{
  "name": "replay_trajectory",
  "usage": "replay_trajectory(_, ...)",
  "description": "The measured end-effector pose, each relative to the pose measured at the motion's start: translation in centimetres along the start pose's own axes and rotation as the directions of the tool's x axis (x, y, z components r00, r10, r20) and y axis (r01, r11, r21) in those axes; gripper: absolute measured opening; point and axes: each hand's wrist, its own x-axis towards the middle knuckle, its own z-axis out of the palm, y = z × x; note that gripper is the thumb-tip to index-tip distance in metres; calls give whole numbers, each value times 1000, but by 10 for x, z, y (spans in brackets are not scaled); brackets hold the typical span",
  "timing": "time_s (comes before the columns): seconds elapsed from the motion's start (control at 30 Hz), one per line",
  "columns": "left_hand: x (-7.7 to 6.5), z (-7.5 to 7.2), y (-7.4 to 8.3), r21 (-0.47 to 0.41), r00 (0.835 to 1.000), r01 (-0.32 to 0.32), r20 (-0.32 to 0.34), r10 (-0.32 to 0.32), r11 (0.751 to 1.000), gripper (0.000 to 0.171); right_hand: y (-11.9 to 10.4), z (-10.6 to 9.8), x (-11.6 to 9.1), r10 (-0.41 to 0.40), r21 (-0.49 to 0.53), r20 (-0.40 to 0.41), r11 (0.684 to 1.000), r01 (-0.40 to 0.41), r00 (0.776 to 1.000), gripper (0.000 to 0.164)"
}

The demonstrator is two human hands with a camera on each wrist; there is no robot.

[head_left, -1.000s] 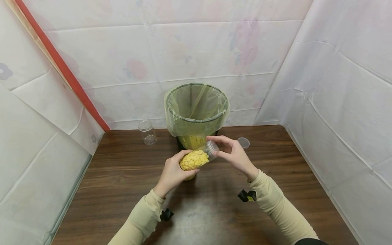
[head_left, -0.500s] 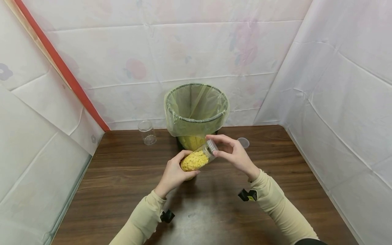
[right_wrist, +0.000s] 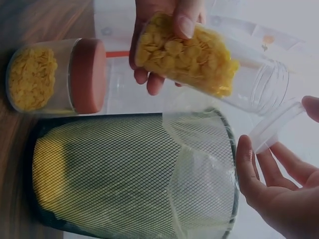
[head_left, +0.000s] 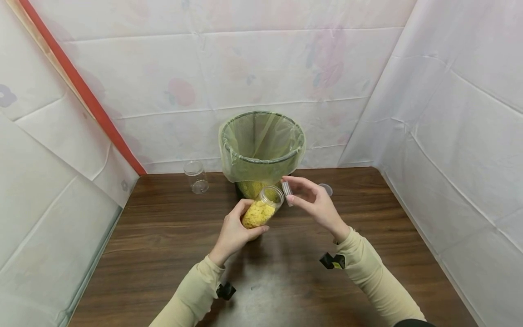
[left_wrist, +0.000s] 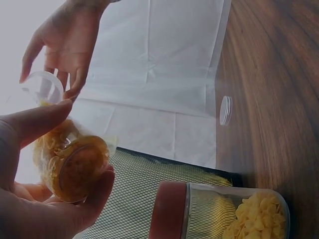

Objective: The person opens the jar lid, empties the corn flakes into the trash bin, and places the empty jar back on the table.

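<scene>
My left hand point(head_left: 234, 229) grips a clear screw-top jar point(right_wrist: 199, 59) partly filled with yellow flakes that look like cornflakes. The jar leans to the right, and its threaded mouth is uncovered in the head view. Thumb and fingers of my right hand point(head_left: 320, 205) pinch a clear lid point(head_left: 287, 193), held on edge just right of the mouth. In the right wrist view the lid shows close beside the threads. Both hands are above the table in front of a mesh wastebasket point(right_wrist: 114, 169).
A pale yellow liner point(head_left: 261, 171) hangs over the wastebasket's rim. Left of it stands a clear jar point(head_left: 196, 178); to its right lies a clear lid point(head_left: 326, 189). A red-lidded jar of flakes point(right_wrist: 32, 77) stands before the basket, mostly hidden in the head view.
My right hand has drawn the lid off the jar's mouth, slightly to the right. The jar in my left hand has tipped so its opening shows.
</scene>
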Motion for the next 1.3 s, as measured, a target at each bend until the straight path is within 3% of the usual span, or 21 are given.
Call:
replay_trajectory(0.2,-1,1,1,-52,1000,0,-12,0,999,61,13,-2,-5,29,-63,-96,997,-35,995,44)
replay_trajectory(0.4,-2,0,0,-81,1000,11,-24,-13,997,60,12,0,-12,135,-111,-192,981,-158,972,40)
replay_trajectory(0.63,-4,-4,0,-113,999,-1,-40,-4,994,60,14,0,-20,207,-196,-248,946,-258,946,41)
replay_trajectory(0.83,-3,-8,0,-182,999,4,-51,-14,983,57,53,-8,-25,211,-247,-280,927,-283,936,44)
replay_trajectory(1.0,-4,-13,10,-232,998,19,-54,-32,973,55,81,-16,-29,225,-316,-326,890,-330,918,47)
replay_trajectory(1.2,-9,-23,34,-218,996,3,-87,-23,976,52,100,-24,-33,265,-367,-360,841,-397,895,47)
replay_trajectory(1.3,-7,-24,30,-183,994,-7,-109,-13,983,50,108,-28,-32,283,-369,-371,829,-420,884,48)
